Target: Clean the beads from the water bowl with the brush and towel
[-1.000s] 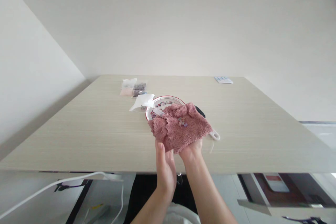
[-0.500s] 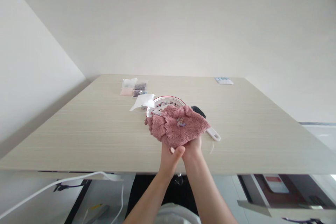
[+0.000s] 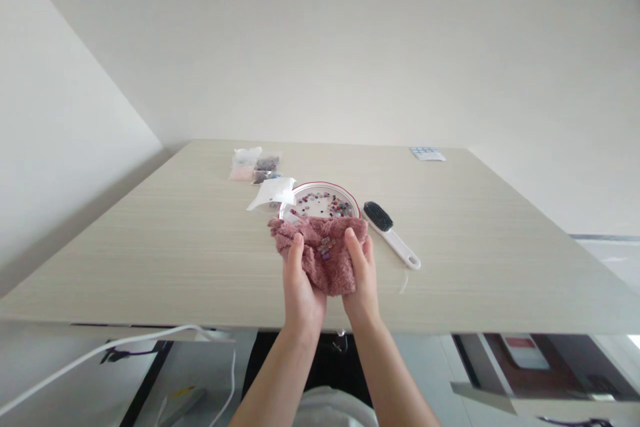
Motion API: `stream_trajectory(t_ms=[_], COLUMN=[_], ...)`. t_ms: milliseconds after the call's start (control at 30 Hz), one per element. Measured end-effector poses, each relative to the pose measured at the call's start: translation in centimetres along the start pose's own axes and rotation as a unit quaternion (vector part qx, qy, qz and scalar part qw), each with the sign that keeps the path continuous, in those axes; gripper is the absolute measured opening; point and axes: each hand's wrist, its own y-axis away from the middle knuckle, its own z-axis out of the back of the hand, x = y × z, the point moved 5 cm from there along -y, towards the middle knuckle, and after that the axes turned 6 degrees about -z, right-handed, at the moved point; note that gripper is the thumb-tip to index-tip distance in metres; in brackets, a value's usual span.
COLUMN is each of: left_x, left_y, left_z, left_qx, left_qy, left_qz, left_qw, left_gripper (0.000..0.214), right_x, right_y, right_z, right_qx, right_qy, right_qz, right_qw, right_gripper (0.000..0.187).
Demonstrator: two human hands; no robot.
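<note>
Between my two hands is a fuzzy pink cloth [image 3: 315, 227], held above the near edge of a plate. A small cluster of beads [image 3: 326, 247] lies in the cloth's middle fold. My left hand [image 3: 303, 287] grips the cloth's left side, thumb on top. On the right side my right hand [image 3: 361, 273] does the same, its thumb pressed onto the fabric. Behind the cloth, a white plate with a red rim [image 3: 320, 183] carries many small coloured beads [image 3: 340, 207]. The cloth hides the plate's near part, and my fingers underneath are hidden.
Right of the plate lies a white-handled brush [image 3: 395, 240] with dark bristles. A white packet [image 3: 274, 192] overlaps the plate's left rim. Clear bags of beads [image 3: 266, 167] lie farther back left, and a blue-and-white packet [image 3: 427, 153] at the back right. A white cable [image 3: 125, 345] runs below the table edge.
My hands have moved apart to the two sides of the cloth, thumbs now on top. The cloth is gathered narrower and lower, uncovering more of the plate and the brush.
</note>
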Motion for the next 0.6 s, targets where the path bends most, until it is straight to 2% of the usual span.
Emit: stream_trajectory(t_ms=[67, 133, 167, 233, 300, 367, 400, 467, 600], left_x=[0.0, 0.0, 0.0, 0.4, 1.0, 1.4, 1.5, 1.6, 1.2], left_y=[0.0, -0.1, -0.1, -0.2, -0.1, 0.2, 0.5, 1.2, 2.8], left_z=[0.2, 0.5, 0.6, 0.8, 0.7, 0.6, 0.6, 0.7, 1.2], left_qx=[-0.02, -0.043, -0.047, -0.035, -0.009, 0.004, 0.002, -0.018, -0.057], left_qy=[-0.005, -0.009, -0.009, -0.007, 0.002, 0.017, 0.022, 0.014, -0.05], left_qz=[0.009, 0.021, 0.035, 0.081, 0.122, 0.122, 0.105, 0.063, 0.0], left_qw=[1.0, 0.999, 0.998, 0.996, 0.993, 0.992, 0.994, 0.998, 0.997], left_gripper=[0.03, 0.027, 0.027, 0.029, 0.034, 0.036, 0.036, 0.035, 0.033], right_x=[0.3, 0.8, 1.0, 1.2, 1.3, 1.7, 2.0, 2.4, 2.5], right_y=[0.4, 1.2, 1.6, 2.5, 3.1, 3.2, 2.9, 2.0, 0.0], right_z=[0.5, 0.4, 0.1, -0.9, -2.0, -2.8, -3.0, -3.2, -2.4], right_qx=[-0.04, -0.048, -0.034, 0.02, 0.068, 0.076, 0.067, 0.041, -0.007], right_qy=[0.088, 0.229, 0.312, 0.465, 0.558, 0.596, 0.6, 0.582, 0.476], right_qz=[0.057, 0.118, 0.145, 0.187, 0.222, 0.245, 0.248, 0.238, 0.168], right_qw=[0.994, 0.965, 0.938, 0.865, 0.797, 0.761, 0.758, 0.776, 0.863], right_gripper=[0.026, 0.021, 0.02, 0.021, 0.026, 0.029, 0.03, 0.03, 0.034])
